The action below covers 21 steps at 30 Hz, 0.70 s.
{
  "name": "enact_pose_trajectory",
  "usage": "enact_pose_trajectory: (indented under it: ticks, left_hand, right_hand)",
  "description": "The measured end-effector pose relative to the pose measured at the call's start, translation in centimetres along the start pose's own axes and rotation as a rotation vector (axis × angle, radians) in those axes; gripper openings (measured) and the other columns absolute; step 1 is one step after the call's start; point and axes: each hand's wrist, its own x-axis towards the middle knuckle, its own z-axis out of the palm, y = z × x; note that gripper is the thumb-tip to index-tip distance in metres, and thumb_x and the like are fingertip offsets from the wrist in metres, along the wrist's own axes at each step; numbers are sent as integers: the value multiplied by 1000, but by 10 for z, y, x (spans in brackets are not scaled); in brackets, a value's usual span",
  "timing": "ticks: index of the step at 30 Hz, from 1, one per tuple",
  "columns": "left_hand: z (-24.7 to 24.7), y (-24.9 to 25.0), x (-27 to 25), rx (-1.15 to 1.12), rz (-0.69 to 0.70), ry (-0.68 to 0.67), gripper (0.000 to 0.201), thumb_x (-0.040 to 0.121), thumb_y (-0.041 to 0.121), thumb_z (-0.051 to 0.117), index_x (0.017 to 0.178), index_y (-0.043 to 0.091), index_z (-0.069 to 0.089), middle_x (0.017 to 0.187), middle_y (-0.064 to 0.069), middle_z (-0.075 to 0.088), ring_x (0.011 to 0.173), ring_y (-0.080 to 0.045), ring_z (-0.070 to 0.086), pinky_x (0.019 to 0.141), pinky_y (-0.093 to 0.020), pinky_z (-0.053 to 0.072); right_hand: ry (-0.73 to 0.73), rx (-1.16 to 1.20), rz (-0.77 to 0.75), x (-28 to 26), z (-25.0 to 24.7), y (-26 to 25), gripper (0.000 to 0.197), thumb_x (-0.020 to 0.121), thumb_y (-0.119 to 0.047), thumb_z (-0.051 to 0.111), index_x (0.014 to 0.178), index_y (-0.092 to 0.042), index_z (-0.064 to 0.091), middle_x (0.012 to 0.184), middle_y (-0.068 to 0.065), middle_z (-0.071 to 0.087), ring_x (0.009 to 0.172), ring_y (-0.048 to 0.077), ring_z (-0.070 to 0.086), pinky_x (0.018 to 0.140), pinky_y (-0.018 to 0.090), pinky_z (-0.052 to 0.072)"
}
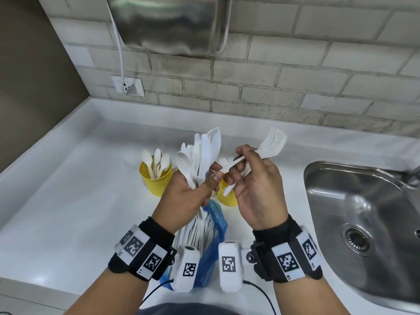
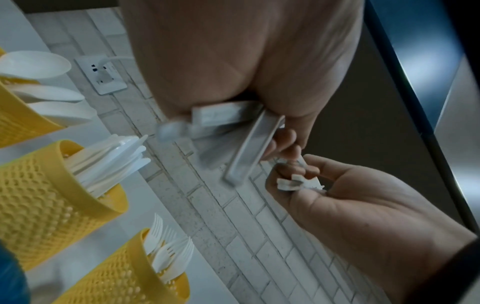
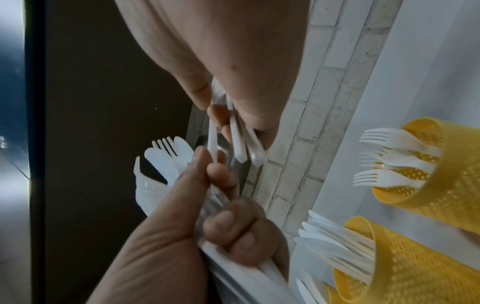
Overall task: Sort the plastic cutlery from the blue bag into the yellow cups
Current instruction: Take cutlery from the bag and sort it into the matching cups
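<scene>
My left hand (image 1: pixel 204 185) grips a mixed bundle of white plastic knives, spoons and forks (image 1: pixel 202 153), held upright above the counter. Just to its right, my right hand (image 1: pixel 241 176) holds a few white forks (image 1: pixel 271 144), tines up to the right, handle ends (image 3: pixel 244 148) sticking out below the fingers. The blue bag (image 1: pixel 214 223) lies between my wrists with more cutlery in it. Three yellow cups stand behind it: one with spoons (image 1: pixel 156 180), one with knives (image 2: pixel 52 195), one with forks (image 2: pixel 124 277). In the head view my hands hide the knife cup.
A steel sink (image 1: pixel 363 212) is sunk into the white counter (image 1: pixel 68 201) on the right. A brick wall runs along the back, with a socket (image 1: pixel 128 86) and a metal wall unit (image 1: pixel 170 23) whose cable hangs down to it.
</scene>
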Motion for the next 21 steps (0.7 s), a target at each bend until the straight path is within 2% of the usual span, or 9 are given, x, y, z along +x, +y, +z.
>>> enact_pose_trajectory:
  ticks: [2, 5, 8, 11, 12, 14, 17, 19, 21]
  left_hand:
    - [1, -1, -1, 31, -1, -13, 25, 93, 29, 64, 103, 7, 69, 69, -4, 61, 53, -22, 42, 50, -29, 40]
    - [-2, -3, -2, 52, -11, -19, 31, 91, 33, 66, 103, 4, 69, 70, -7, 63, 56, -24, 46, 53, -27, 43]
    - [-4, 0, -3, 74, -39, -24, 23, 87, 32, 67, 102, 15, 72, 73, 7, 69, 67, -13, 61, 62, -19, 50]
    - [-8, 0, -3, 127, -50, -48, 17, 86, 35, 69, 99, 27, 75, 75, 7, 71, 71, -9, 66, 68, -24, 55]
    - [-9, 1, -4, 141, -52, -56, 16, 86, 36, 69, 99, 28, 76, 76, 6, 71, 72, -10, 67, 69, -25, 56]
    - [-10, 4, -4, 176, -45, -78, 17, 87, 36, 68, 100, 27, 75, 76, 6, 71, 72, -9, 67, 69, -24, 55]
    - [-10, 11, -4, 220, -34, -120, 15, 92, 31, 67, 101, 22, 74, 73, 7, 70, 70, -6, 66, 68, -19, 53]
    - [-11, 14, -4, 222, -30, -142, 13, 94, 26, 67, 101, 17, 74, 70, 10, 69, 66, -2, 63, 64, -14, 49]
    - [-11, 15, -3, 244, -18, -157, 23, 91, 33, 67, 101, 14, 74, 68, 7, 68, 64, -2, 62, 63, -13, 48]
  right_hand:
    - [0, 22, -7, 1, 0, -2, 20, 101, -23, 60, 93, -5, 60, 71, 7, 44, 59, 23, 39, 63, 41, 34]
    - [51, 28, -83, 2, -2, -14, 29, 107, -22, 51, 81, -11, 58, 74, 5, 57, 61, 18, 52, 63, 35, 42]
    - [16, -23, -231, 3, -6, -30, 26, 107, -20, 46, 84, -12, 56, 75, 7, 61, 72, 21, 60, 71, 37, 47]
    - [-30, -268, -436, 2, -8, -41, 26, 104, -17, 43, 85, -18, 61, 73, 8, 61, 90, 30, 67, 89, 46, 49]
    - [-46, -353, -495, 2, -8, -44, 28, 104, -16, 42, 84, -20, 62, 74, 9, 60, 91, 32, 65, 92, 47, 48]
    - [-95, -451, -540, 0, -6, -49, 26, 103, -14, 42, 84, -19, 60, 70, 3, 55, 75, 29, 56, 80, 45, 47]
    - [-149, -583, -509, -8, -4, -53, 15, 99, -10, 50, 90, -13, 61, 58, -9, 40, 53, 13, 36, 57, 29, 35]
    - [-200, -715, -476, -12, -6, -53, 13, 97, 2, 59, 96, -10, 65, 53, -5, 32, 46, 9, 28, 50, 20, 30]
    - [-271, -852, -452, -11, -9, -50, 19, 94, 1, 65, 101, -16, 69, 51, -6, 27, 46, 12, 25, 51, 22, 30]
